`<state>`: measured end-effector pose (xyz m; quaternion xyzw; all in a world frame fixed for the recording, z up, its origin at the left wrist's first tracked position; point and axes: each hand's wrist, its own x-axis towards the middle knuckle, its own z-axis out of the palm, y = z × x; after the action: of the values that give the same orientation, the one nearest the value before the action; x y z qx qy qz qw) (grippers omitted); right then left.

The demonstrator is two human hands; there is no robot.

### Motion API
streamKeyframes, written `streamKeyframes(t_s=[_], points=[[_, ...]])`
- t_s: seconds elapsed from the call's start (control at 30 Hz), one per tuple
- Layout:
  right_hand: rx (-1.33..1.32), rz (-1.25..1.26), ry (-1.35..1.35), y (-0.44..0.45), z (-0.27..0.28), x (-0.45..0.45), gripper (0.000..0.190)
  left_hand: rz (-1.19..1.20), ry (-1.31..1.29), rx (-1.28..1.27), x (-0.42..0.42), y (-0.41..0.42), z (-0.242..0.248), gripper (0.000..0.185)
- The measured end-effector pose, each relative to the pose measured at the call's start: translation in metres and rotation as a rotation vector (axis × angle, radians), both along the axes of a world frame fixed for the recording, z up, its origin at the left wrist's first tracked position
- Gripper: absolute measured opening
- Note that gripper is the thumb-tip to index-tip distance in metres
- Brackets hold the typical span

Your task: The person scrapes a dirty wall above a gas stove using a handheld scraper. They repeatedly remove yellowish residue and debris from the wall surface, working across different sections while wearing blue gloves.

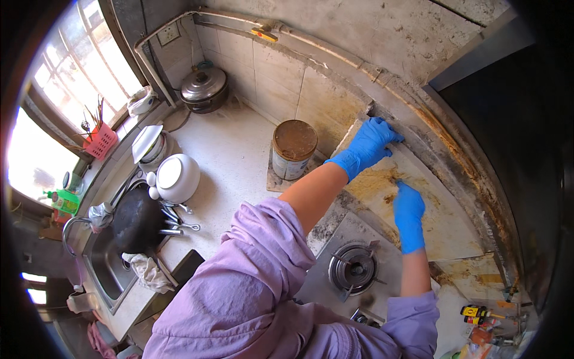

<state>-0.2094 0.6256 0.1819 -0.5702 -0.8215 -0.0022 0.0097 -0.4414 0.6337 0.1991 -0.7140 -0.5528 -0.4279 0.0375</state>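
My left hand (368, 146), in a blue disposable glove, has its fingers curled over the top edge of a large pale wall panel (448, 224) stained with yellow-brown grease. The panel stands behind the gas stove. Lower down, my right hand (409, 213), gloved the same way, reaches to the panel's face with its fingertips by a dark brown stain (389, 198). Whether its fingers hold something small is hidden. Below the panel lies the gas stove (356, 269), its round burner bare. A tin with a rusty brown lid (295, 139) stands left of the panel.
A lidded metal pot (204, 89) sits in the far corner. On the left are an upturned white bowl (178, 177), a black wok (136, 220) over the sink (107, 260) and metal utensils (177, 222). A pipe (332, 45) runs along the wall. Bottles (475, 314) stand at right.
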Motion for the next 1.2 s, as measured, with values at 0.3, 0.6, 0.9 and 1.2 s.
streamKeyframes(t_s=[0.3,0.6,0.9,1.2], points=[[0.015,0.108,0.119,-0.014,0.006,0.006,0.030,-0.047,0.007,0.070,-0.010,-0.001,-0.008,0.048],[-0.070,0.064,0.058,-0.003,-0.043,-0.019,0.031,-0.006,0.064,0.017,0.005,0.012,0.001,0.051],[0.002,0.024,0.031,0.007,-0.030,-0.011,0.029,0.014,0.062,0.057,0.008,0.013,-0.008,0.052],[0.011,0.029,0.105,-0.007,0.011,-0.012,0.029,0.050,0.068,0.019,-0.002,0.006,-0.007,0.052]])
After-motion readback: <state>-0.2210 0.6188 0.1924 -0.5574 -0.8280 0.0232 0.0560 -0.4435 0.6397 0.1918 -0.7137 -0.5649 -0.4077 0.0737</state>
